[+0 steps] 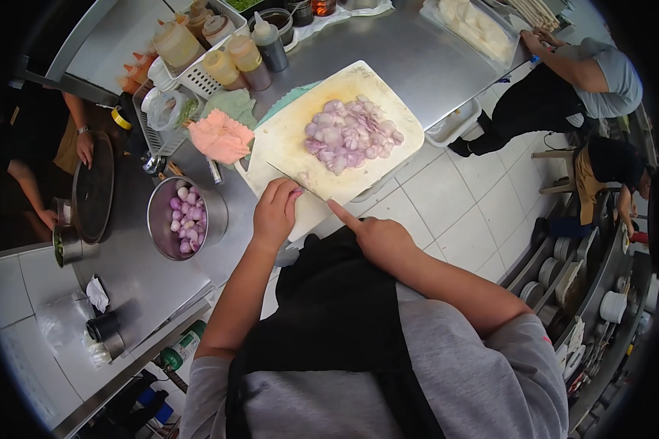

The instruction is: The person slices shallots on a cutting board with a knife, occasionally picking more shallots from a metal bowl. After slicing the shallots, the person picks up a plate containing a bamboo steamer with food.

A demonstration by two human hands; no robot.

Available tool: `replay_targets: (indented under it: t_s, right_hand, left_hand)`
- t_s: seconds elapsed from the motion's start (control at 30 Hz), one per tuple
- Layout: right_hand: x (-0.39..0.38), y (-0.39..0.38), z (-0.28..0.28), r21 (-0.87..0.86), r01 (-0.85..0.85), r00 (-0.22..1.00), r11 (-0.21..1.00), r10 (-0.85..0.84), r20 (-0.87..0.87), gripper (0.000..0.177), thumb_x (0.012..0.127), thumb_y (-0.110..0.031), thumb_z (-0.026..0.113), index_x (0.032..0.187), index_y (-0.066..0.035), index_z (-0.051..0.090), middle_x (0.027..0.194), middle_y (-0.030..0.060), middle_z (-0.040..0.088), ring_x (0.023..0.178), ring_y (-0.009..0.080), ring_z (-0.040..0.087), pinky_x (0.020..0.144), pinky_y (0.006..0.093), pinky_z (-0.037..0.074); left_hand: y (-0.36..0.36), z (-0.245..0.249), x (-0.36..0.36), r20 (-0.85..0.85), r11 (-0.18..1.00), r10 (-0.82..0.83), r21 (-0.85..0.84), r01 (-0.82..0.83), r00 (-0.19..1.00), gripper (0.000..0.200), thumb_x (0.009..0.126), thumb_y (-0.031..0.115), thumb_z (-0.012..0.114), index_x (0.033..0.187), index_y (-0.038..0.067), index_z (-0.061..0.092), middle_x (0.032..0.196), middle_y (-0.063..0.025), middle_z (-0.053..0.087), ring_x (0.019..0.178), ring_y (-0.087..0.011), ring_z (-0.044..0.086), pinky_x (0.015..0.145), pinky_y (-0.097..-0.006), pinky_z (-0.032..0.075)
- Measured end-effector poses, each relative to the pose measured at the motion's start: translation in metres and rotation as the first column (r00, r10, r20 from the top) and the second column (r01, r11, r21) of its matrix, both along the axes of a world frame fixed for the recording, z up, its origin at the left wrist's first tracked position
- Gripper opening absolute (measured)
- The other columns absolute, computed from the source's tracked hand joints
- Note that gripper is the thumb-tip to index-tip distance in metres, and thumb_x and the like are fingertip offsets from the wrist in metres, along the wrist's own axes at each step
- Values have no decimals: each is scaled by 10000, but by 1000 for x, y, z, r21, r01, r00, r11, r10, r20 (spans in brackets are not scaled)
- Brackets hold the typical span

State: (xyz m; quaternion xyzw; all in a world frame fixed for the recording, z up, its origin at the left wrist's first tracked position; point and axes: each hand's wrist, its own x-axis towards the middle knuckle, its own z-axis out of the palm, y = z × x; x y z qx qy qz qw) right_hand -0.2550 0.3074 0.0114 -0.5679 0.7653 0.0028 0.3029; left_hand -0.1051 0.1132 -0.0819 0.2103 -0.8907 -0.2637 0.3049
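Observation:
A white cutting board (271, 143) lies at the counter's edge in front of me. Thin purple-white shallot slices (351, 135) are heaped over its far half. My right hand (382, 240) grips a knife (298, 181), its index finger stretched along the blade's back; the handle is hidden under the hand. The blade points left across the near part of the board. Against its near side, the fingers of my left hand (274, 212) are closed on a shallot (296, 193), mostly covered by the fingertips. A metal pot (216, 219) of peeled shallots (187, 218) stands to the left.
Orange (221, 137) and green cloths (231, 107) lie beside the board. Squeeze bottles (245, 62) and a white basket (198, 77) stand behind. A person (571, 80) works at far right, another (608, 175) bends near the shelves, and another person's hand (85, 148) rests on a round dark lid at left.

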Motion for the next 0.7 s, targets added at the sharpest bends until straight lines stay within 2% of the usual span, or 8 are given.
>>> replay_targets:
  t_s: [0.07,0.17,0.27,0.33,0.4,0.47,0.57,0.7]
  right_hand:
    - [-2,-7,-4,-76,-7,1000,997,7,2,889,910,-54,554,1640,-301,110,769,154,687,650,317,703,559,442,579]
    - [-1,4,22,-9,-14,1000,1000,14,3,886,905,-51,555,1641,-282,118,767,149,687,637,311,695,554,437,572]
    - [0,4,7,-30,9,999,1000,-8,34,886,901,-51,556,1640,-279,125,762,149,687,638,307,696,552,435,569]
    - [-1,-2,-1,-51,5,1000,999,-4,18,884,900,-50,556,1640,-276,127,758,148,687,640,307,697,558,436,571]
    - [-1,-5,5,-81,-1,1000,997,2,5,882,899,-50,555,1640,-273,130,754,147,687,641,307,699,563,438,573]
    - [1,3,25,1,-9,1000,1000,9,28,887,898,-50,557,1641,-271,125,754,140,688,644,303,698,573,439,574]
    - [2,2,-4,-106,4,1000,994,-1,23,886,894,-53,560,1641,-265,133,754,146,688,632,304,694,574,443,573]
    - [-4,-16,-22,-146,-10,1000,989,11,8,867,879,-66,556,1634,-245,170,672,147,652,599,321,680,554,450,561]
  left_hand:
    - [0,2,-2,-17,1000,-2,-19,2,1000,156,902,66,692,1051,57,648,1059,-119,646,928,-329,656,779,-392,548]
    - [0,0,0,-7,1000,-1,18,1,1000,154,904,64,691,1052,56,649,1051,-117,647,924,-327,656,779,-389,548]
    - [1,-1,0,6,999,11,42,-11,1000,142,906,62,689,1042,55,651,1044,-119,646,917,-327,656,775,-390,548]
    - [0,2,-2,-38,999,-26,-34,25,999,161,884,1,700,1031,15,636,1024,-147,635,883,-317,650,740,-368,548]
    - [-1,-2,-1,-26,1000,-8,-23,7,1000,145,891,31,701,1025,31,645,1031,-138,641,897,-325,653,756,-382,548]
    - [-1,-3,0,-13,1000,8,-2,-8,1000,131,897,61,701,1018,47,653,1038,-128,647,911,-334,656,772,-395,547]
    - [2,-3,1,6,999,11,48,-11,1000,134,894,62,706,1016,42,652,1037,-131,648,922,-336,655,783,-400,546]
    - [-2,-4,-1,-13,1000,-1,-13,1,1000,149,883,67,724,1009,35,650,1035,-138,645,911,-328,649,777,-393,541]
